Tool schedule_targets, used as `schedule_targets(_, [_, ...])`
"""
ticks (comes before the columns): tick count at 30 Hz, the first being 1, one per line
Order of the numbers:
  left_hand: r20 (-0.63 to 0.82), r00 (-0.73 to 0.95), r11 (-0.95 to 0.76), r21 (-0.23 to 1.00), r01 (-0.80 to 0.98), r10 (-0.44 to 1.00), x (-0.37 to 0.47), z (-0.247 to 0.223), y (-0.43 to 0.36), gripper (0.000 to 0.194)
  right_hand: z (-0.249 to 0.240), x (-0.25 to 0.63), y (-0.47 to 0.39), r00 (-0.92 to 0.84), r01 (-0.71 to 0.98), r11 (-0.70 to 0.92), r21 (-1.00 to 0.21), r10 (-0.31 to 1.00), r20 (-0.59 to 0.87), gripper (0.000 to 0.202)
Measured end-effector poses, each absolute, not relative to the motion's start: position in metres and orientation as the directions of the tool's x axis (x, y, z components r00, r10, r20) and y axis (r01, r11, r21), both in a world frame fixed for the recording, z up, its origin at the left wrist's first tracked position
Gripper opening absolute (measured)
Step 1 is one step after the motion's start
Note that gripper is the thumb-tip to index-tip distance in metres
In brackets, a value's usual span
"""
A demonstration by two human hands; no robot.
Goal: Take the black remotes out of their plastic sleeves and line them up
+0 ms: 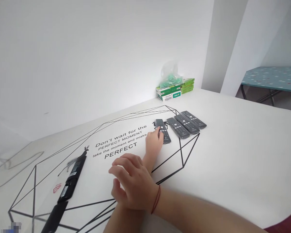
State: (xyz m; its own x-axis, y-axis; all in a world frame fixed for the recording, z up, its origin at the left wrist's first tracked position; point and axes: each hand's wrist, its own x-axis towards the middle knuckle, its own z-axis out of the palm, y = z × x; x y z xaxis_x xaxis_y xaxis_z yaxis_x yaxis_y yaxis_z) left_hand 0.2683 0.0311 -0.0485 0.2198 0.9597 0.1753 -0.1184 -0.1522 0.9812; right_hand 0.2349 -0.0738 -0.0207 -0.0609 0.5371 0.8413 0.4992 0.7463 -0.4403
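Observation:
My left hand [154,141] reaches across the table to a black remote control [167,137], its extended index finger resting on the button side and the other fingers folded at the near edge. Just right of it, several similar black remotes [187,123] lie side by side, buttons up, in what looks like clear wrapping. My right hand [133,181], with a red string at the wrist, crosses over my left forearm. Its fingers are loosely bent and apart, with nothing in them. Over on the left lie long black pieces [74,171] with pale labels, end to end, beside clear plastic film.
Green and white boxes [168,92] stand against the wall, a clear bag with green contents [171,79] on top. A pale cable [19,165] runs along the left. Black lines and lettering mark the white table [232,155]. A blue speckled table [276,77] is at far right.

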Motion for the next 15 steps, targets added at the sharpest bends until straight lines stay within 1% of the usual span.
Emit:
schedule_targets(2, [0.217,0.225,-0.215,0.976,-0.036,0.950,0.275,-0.050,0.031,0.018,-0.020,0.234,-0.073,-0.057,0.497,0.743,-0.448,0.543,0.838,0.027])
schedule_targets(4, [0.293,0.270,-0.327,0.941,0.090,0.917,0.277,-0.053,0.030,0.018,-0.020,0.233,-0.073,-0.063,0.497,0.735,-0.460,0.560,0.826,0.026])
schedule_targets(6, [0.363,0.363,-0.468,0.844,0.262,0.858,0.277,-0.054,0.028,0.019,-0.021,0.231,-0.073,-0.106,0.502,0.732,-0.462,0.582,0.806,0.023])
schedule_targets(8, [0.390,0.454,-0.574,0.715,0.399,0.801,0.275,-0.055,0.028,0.027,-0.022,0.230,-0.072,-0.166,0.510,0.729,-0.456,0.604,0.780,0.019])
schedule_targets(11, [0.396,0.500,-0.628,0.609,0.485,0.770,0.263,-0.057,0.031,0.037,-0.026,0.232,-0.069,-0.222,0.522,0.729,-0.443,0.617,0.755,0.012])
schedule_targets(13, [0.401,0.487,-0.628,0.570,0.530,0.776,0.246,-0.058,0.034,0.036,-0.026,0.235,-0.068,-0.224,0.520,0.730,-0.443,0.617,0.754,0.011])
schedule_targets(15, [0.409,0.439,-0.600,0.558,0.574,0.800,0.220,-0.059,0.034,0.031,-0.025,0.239,-0.068,-0.203,0.510,0.730,-0.456,0.617,0.760,0.012])
